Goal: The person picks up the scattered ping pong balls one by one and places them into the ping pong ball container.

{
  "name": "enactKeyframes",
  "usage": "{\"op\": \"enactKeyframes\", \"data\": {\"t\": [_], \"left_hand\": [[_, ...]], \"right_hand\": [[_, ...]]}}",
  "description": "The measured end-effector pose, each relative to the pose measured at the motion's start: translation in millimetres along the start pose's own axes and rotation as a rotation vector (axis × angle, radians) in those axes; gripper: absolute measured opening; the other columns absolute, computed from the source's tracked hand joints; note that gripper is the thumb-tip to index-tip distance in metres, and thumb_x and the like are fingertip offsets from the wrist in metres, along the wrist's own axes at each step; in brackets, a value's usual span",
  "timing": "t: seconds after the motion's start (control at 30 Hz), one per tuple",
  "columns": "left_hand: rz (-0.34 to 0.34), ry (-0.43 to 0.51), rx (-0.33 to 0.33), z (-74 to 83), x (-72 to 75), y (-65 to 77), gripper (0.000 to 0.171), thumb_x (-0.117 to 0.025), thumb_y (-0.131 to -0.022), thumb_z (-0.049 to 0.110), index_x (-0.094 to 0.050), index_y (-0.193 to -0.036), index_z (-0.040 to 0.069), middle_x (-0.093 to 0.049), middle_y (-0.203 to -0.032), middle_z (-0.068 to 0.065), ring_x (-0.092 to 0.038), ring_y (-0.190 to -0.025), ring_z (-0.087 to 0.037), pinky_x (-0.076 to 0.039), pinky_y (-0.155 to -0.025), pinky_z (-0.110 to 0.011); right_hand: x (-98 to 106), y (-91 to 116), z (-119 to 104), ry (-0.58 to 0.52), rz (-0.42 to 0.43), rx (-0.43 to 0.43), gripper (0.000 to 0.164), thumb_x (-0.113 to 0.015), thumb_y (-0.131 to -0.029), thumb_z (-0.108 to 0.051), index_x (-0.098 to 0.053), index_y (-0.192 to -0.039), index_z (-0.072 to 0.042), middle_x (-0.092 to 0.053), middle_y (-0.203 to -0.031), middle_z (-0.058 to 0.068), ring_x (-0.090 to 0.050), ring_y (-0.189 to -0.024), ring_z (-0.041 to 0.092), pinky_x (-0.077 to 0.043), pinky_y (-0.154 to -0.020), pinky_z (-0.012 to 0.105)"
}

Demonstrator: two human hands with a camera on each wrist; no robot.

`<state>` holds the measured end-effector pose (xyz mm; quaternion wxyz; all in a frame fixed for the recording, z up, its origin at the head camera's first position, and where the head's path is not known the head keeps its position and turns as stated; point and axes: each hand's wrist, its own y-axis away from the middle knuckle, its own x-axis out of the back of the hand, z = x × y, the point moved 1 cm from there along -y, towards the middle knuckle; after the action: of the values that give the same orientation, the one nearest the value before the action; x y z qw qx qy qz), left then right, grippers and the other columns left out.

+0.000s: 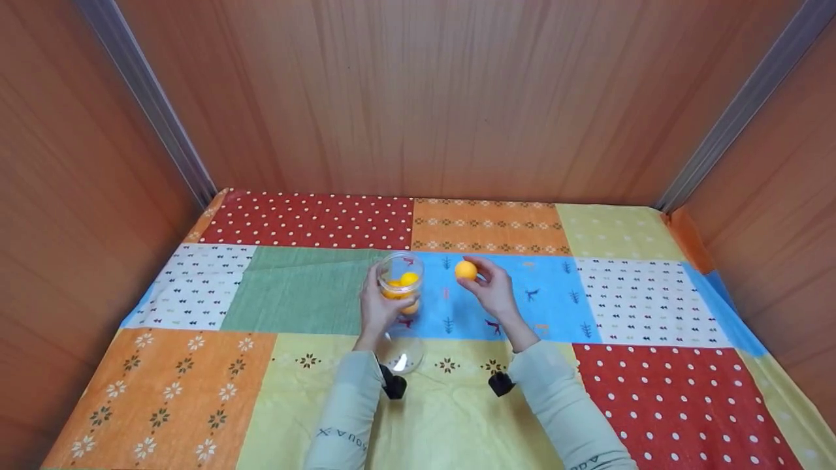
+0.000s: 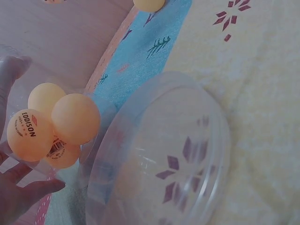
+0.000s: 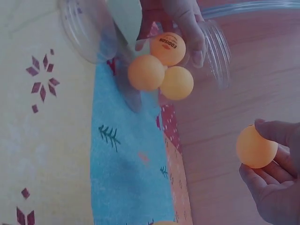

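My left hand (image 1: 381,310) grips a clear plastic jar (image 1: 394,269), its mouth uncovered, with several orange ping-pong balls (image 2: 76,119) inside. Printed lettering shows on one of these balls in the left wrist view. To the right of the jar, my right hand (image 1: 494,292) pinches a single orange ping-pong ball (image 1: 466,270) between thumb and fingers, apart from the jar. A clear round lid (image 1: 403,361) lies on the cloth near my left wrist. One more ball (image 2: 149,4) shows at the top edge of the left wrist view, over the blue cloth; it is mostly cut off.
A patchwork cloth (image 1: 313,294) of colored, patterned squares covers the table. Wood-grain panels (image 1: 431,98) stand behind it and on both sides, with grey metal strips (image 1: 157,104) at the corners.
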<state>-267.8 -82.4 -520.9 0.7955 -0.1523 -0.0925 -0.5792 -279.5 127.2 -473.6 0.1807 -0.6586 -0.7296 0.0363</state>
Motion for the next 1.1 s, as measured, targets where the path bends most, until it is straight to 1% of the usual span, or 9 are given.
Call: {"op": "enactKeyframes", "data": {"t": [0.07,0.17,0.23,0.3,0.47,0.67,0.9,1.0,1.1], "left_hand": [[0.0,0.004,-0.01,0.5,0.6,0.5,0.082,-0.081,-0.061,0.018,-0.035,-0.129,0.015,-0.044,-0.125,-0.006,-0.044,-0.111,-0.023,-0.035,-0.096,-0.038],[0.001,0.012,-0.028,0.6,1.1,1.3,0.082,-0.081,-0.061,0.016,-0.036,-0.129,0.014,-0.045,-0.124,-0.007,-0.045,-0.11,-0.024,-0.036,-0.095,-0.038],[0.003,0.016,-0.04,0.5,1.3,1.7,0.081,-0.081,-0.06,0.016,-0.036,-0.128,0.013,-0.046,-0.123,-0.007,-0.045,-0.109,-0.024,-0.037,-0.094,-0.038],[0.003,0.019,-0.039,0.1,1.0,1.5,0.081,-0.081,-0.06,0.016,-0.037,-0.128,0.014,-0.046,-0.123,-0.007,-0.045,-0.109,-0.023,-0.037,-0.094,-0.038],[0.001,0.02,-0.021,0.5,0.6,0.6,0.081,-0.081,-0.061,0.017,-0.036,-0.128,0.015,-0.045,-0.124,-0.006,-0.045,-0.109,-0.023,-0.037,-0.094,-0.039],[0.003,0.008,-0.012,0.9,0.6,0.3,0.082,-0.081,-0.06,0.022,-0.036,-0.128,0.016,-0.045,-0.124,-0.006,-0.045,-0.109,-0.024,-0.037,-0.094,-0.039],[0.005,-0.003,-0.014,1.1,0.3,-0.4,0.079,-0.081,-0.061,0.02,-0.037,-0.127,0.017,-0.046,-0.123,-0.007,-0.046,-0.107,-0.024,-0.039,-0.093,-0.039],[0.003,-0.001,-0.018,1.2,0.5,-0.3,0.079,-0.081,-0.061,0.019,-0.037,-0.127,0.017,-0.046,-0.123,-0.007,-0.047,-0.106,-0.025,-0.04,-0.092,-0.038],[0.01,0.003,-0.039,0.9,0.6,0.0,0.08,-0.081,-0.06,0.018,-0.038,-0.127,0.016,-0.047,-0.122,-0.008,-0.047,-0.106,-0.026,-0.04,-0.092,-0.038]], "right_hand": [[-5.4,1.0,-11.3,-0.025,-0.014,0.016,0.04,-0.063,-0.077,0.003,-0.052,-0.116,0.006,-0.051,-0.118,0.022,-0.049,-0.11,0.03,-0.043,-0.087,0.037],[-13.3,-1.0,-16.9,-0.04,-0.03,0.04,0.041,-0.063,-0.078,0.001,-0.051,-0.116,0.007,-0.049,-0.119,0.023,-0.049,-0.109,0.031,-0.043,-0.087,0.037],[-18.8,-3.0,-20.1,-0.036,-0.035,0.045,0.04,-0.063,-0.077,0.001,-0.052,-0.116,0.007,-0.049,-0.119,0.025,-0.049,-0.109,0.032,-0.044,-0.086,0.038],[-24.2,-6.7,-15.6,-0.024,-0.033,0.051,0.04,-0.065,-0.077,-0.001,-0.053,-0.115,0.007,-0.05,-0.117,0.023,-0.051,-0.107,0.03,-0.045,-0.084,0.035],[-38.4,-8.2,-21.5,-0.028,-0.036,0.018,0.041,-0.065,-0.077,-0.002,-0.052,-0.115,0.007,-0.053,-0.116,0.019,-0.051,-0.106,0.029,-0.045,-0.085,0.034],[-52.8,-8.2,-28.8,-0.011,-0.062,-0.024,0.042,-0.065,-0.078,-0.006,-0.053,-0.117,0.002,-0.053,-0.118,0.014,-0.051,-0.108,0.025,-0.044,-0.086,0.031],[-62.6,-8.9,-50.0,-0.064,-0.078,-0.003,0.04,-0.063,-0.078,0.003,-0.051,-0.116,0.007,-0.051,-0.118,0.022,-0.048,-0.11,0.034,-0.041,-0.088,0.041],[-66.8,-11.8,-49.3,-0.055,-0.082,0.001,0.04,-0.063,-0.078,0.001,-0.051,-0.116,0.007,-0.051,-0.119,0.021,-0.048,-0.11,0.032,-0.041,-0.088,0.041],[-71.0,-16.1,-41.1,-0.053,-0.085,0.018,0.042,-0.064,-0.078,-0.002,-0.051,-0.117,0.005,-0.051,-0.119,0.018,-0.049,-0.11,0.029,-0.042,-0.089,0.038]]}}
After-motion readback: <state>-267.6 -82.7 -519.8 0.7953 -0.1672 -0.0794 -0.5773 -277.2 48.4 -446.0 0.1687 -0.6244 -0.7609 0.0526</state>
